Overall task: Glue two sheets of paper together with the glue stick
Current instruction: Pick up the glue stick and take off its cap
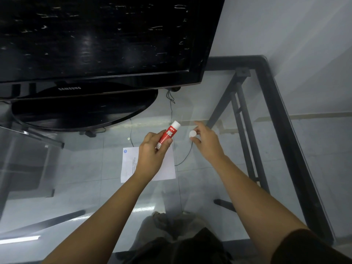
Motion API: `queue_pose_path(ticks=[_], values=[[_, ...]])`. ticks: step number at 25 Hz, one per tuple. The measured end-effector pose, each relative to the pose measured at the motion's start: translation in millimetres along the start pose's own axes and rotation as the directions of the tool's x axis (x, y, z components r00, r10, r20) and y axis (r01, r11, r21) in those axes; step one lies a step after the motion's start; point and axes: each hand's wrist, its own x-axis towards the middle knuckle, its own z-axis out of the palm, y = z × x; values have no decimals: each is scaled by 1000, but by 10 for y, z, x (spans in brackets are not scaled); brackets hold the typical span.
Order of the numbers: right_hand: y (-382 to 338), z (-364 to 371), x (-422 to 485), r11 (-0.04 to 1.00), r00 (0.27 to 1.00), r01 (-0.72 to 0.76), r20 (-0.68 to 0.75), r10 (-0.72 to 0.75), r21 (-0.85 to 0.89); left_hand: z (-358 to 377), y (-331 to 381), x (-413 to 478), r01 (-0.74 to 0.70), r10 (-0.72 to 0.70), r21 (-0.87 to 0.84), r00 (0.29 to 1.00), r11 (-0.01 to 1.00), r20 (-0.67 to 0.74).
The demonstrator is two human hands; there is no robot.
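Observation:
My left hand (152,151) grips a red and white glue stick (168,133), tilted with its white end pointing up and away. The round white cap (192,133) is off the stick and held in the fingertips of my right hand (206,141), a short way to the right of the stick. White paper (168,168) lies flat on the glass table under my left hand, with a small blue logo and printed lines near its left edge. My left hand and wrist cover its middle, so I cannot tell how many sheets there are.
A black Samsung monitor (99,40) on an oval stand (83,111) fills the far left of the glass table (219,103). The table's dark metal frame (282,130) runs along the right. A thin black cable (182,157) shows near the paper's right side.

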Motion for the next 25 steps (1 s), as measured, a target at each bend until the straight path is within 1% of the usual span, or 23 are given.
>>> queue_pose_path(ticks=[2,5,6,7,9,10,12,14,17,20,21,22,23,24,25], values=[[18,18,23,1000,1000,-4,2,4,-10,-10,-6,-13,5,-4,9,1000,1000,-10],[-5,-59,31,997,995,-28,93,34,-71,-48,58,-15,-8,7,-22,1000,1000,-15],[-44,-105,-4,997,995,-40,92,47,-73,-75,86,-20,-15,14,-41,1000,999,-24],[-111,-162,-61,998,997,-48,55,50,-40,-121,125,-29,-14,11,-77,999,997,-42],[-300,-261,-235,993,998,-31,-50,37,116,-220,209,-62,10,-24,-171,997,985,-77],[-443,-321,-325,976,997,-18,-67,34,216,-284,256,-86,7,-26,-213,996,977,-87],[-743,-409,-474,901,999,-47,15,45,432,-371,337,-121,5,-27,-254,996,967,-81],[-993,-484,-603,805,994,-95,92,51,585,-448,428,-165,-3,-19,-286,997,958,-75],[-1177,-521,-722,728,995,-94,87,48,679,-523,528,-263,-41,26,-299,998,953,-53],[-1227,-526,-772,693,996,-82,41,75,716,-574,550,-351,-75,77,-304,997,950,-5],[-1243,-530,-789,681,996,-83,30,90,728,-592,551,-369,-52,68,-350,997,935,35],[-1260,-539,-809,673,995,-75,12,98,736,-610,548,-386,4,36,-433,996,902,84],[-1276,-546,-827,671,995,-56,-12,97,739,-631,556,-403,93,-18,-551,990,830,141],[-1293,-556,-848,671,995,-31,-37,87,741,-647,562,-422,175,-56,-654,978,736,199],[-1311,-563,-867,671,995,-8,-59,76,741,-663,569,-446,203,-58,-709,973,676,223]])
